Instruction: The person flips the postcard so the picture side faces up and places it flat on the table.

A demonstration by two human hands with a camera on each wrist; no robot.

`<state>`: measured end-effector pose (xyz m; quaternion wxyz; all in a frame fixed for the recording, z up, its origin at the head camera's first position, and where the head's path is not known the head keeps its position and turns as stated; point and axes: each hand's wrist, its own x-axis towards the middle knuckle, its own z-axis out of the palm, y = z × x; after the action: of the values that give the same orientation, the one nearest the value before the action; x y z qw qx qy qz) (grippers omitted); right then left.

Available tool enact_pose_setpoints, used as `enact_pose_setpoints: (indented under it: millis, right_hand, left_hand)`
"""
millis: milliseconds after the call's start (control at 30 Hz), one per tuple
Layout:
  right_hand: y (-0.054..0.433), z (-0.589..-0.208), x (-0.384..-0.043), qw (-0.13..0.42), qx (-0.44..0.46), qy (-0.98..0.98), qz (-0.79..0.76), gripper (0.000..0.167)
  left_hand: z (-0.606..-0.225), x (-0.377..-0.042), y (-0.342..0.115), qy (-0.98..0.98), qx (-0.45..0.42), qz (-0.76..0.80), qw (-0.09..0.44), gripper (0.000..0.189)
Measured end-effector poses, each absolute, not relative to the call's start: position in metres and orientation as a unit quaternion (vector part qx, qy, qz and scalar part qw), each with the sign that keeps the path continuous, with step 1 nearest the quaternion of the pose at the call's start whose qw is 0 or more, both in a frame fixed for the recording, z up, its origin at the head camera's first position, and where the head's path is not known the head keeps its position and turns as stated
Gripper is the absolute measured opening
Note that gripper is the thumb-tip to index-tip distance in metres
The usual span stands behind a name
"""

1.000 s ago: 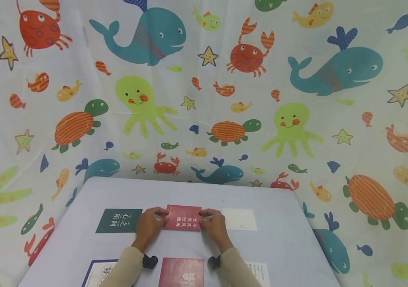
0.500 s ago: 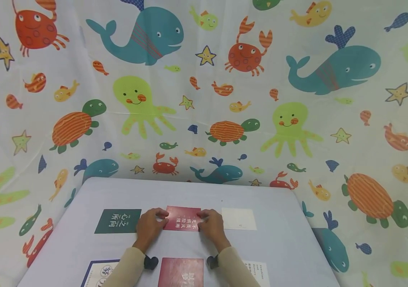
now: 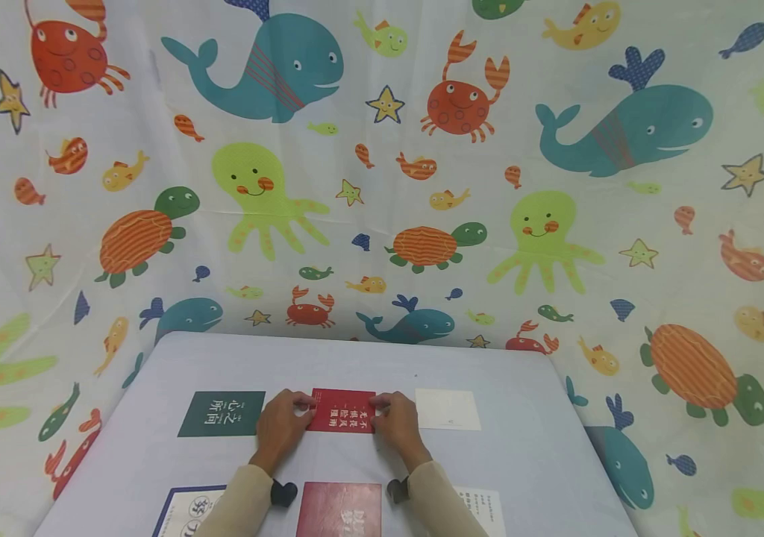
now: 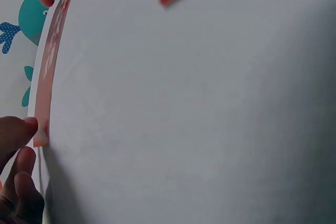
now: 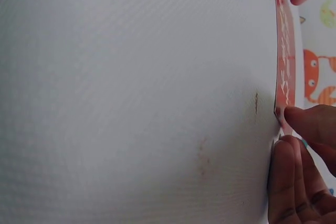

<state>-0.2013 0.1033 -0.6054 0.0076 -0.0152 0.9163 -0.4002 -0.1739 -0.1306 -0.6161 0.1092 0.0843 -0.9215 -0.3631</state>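
A red card with white Chinese characters is at the middle of the far row on the white table, upside down from my side. My left hand pinches its left edge between thumb and fingers. On the opposite edge my right hand pinches it in the same way. In the left wrist view the card appears as a narrow strip, with the left thumb on its near end. The right wrist view shows the right thumb on the card's other end. Whether the card touches the table is unclear.
A dark green card lies left of my left hand, a cream card right of my right hand. In the near row are a blue-bordered card, another red card and a white printed card. A sea-animal curtain hangs behind.
The held card has lost its pale sheen and looks deeper red, and its far edge sits slightly lower. Both hands keep their grip in nearly the same place.
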Motion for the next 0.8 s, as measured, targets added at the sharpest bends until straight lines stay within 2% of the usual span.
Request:
enact_pose_setpoints:
  millis: [500,800]
  right_hand:
    - [0.112,-0.602,-0.203,0.017,-0.009,0.896,-0.444,0.033]
    - [0.129,-0.595,-0.205,0.014,-0.01,0.892,-0.453,0.032]
  left_hand:
    - [-0.603,-0.181,-0.117,-0.906,0.07,-0.409,0.082,0.011]
    - [-0.598,-0.184,-0.101,-0.888,0.055,-0.445,0.099,0.013]
